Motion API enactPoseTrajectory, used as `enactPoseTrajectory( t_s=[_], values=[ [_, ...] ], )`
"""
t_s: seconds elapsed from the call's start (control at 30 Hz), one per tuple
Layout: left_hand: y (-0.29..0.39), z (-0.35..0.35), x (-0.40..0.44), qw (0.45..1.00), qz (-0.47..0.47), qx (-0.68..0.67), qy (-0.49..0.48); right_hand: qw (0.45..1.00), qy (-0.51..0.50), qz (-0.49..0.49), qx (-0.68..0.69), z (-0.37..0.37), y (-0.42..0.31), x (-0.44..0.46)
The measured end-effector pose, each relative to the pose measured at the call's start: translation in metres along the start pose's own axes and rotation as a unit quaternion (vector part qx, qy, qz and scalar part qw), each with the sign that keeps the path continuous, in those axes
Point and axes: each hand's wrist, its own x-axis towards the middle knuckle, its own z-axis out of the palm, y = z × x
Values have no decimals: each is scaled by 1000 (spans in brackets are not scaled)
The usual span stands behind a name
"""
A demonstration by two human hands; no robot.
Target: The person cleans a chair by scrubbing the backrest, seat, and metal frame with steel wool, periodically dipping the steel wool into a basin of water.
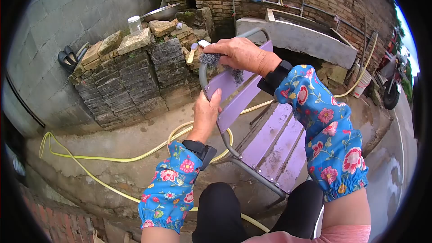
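Observation:
A chair with purple slats (243, 102) and a grey metal tube frame stands tilted in front of my knees. Its seat slats (273, 137) carry dark dirt marks. My left hand (206, 113) grips the side of the backrest, thumb on the front, the other fingers mostly hidden behind. In my right hand (248, 55) is a clump of steel wool (209, 59), pressed against the upper left bend of the frame. More dark strands hang below the fingers over the top slat.
A yellow hose (112, 158) loops over the concrete ground and behind the chair. A stone ledge (130, 81) holds a glass jar (134, 24), a metal basin (161, 12), a brush (192, 53) and dark shoes (68, 56). A concrete trough (292, 40), bucket (362, 85) and motorbike (394, 78) stand right.

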Motion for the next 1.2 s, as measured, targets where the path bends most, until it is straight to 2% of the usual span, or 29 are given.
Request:
enactPoseTrajectory(
  t_s=[0.13,0.17,0.23,0.3,0.4,0.5,0.57,0.6,0.63,0.73,0.77,0.87,0.93,0.97,1.0,1.13,1.2],
  values=[
    [2,0,-1,1000,6,11,7,994,-49,7,-94,-4,-21,8],
    [3,-2,0,1000,8,9,9,985,-47,-87,-141,0,-24,10],
    [5,-3,2,998,-41,36,-20,956,-82,-217,-180,7,-44,12],
    [4,-2,1,998,-33,40,-25,941,-140,-217,-218,-1,-41,18],
    [4,-5,1,999,-21,19,-29,957,-160,-180,-161,-4,-28,20],
    [5,-5,-1,998,-38,54,-2,979,-100,-142,-103,2,-20,15],
    [5,-6,-2,999,-5,27,-21,995,-55,-5,-86,-7,-14,9],
    [5,-6,-2,999,1,35,-18,996,-44,10,-72,-7,1,7],
    [6,-5,-2,999,2,32,-18,996,-45,10,-75,-6,4,6],
    [6,-5,-5,999,-16,28,-20,989,-27,86,-116,-5,10,1],
    [7,-6,-7,999,-11,26,-21,989,-26,88,-114,-3,11,-1],
    [4,-6,-3,1000,13,25,-9,975,-6,13,-221,1,12,2],
    [-1,-3,0,1000,12,19,-7,979,0,-86,-187,10,-5,7],
    [-2,-2,0,1000,-3,15,-4,966,11,-161,-202,18,-13,11],
    [0,-1,-1,1000,3,10,-6,956,14,-186,-228,24,-15,11],
    [0,-2,-1,1000,0,-8,-16,982,3,-137,-129,26,12,2],
    [1,0,0,1000,2,-2,-12,991,50,-109,-64,28,32,0]
  ],
)
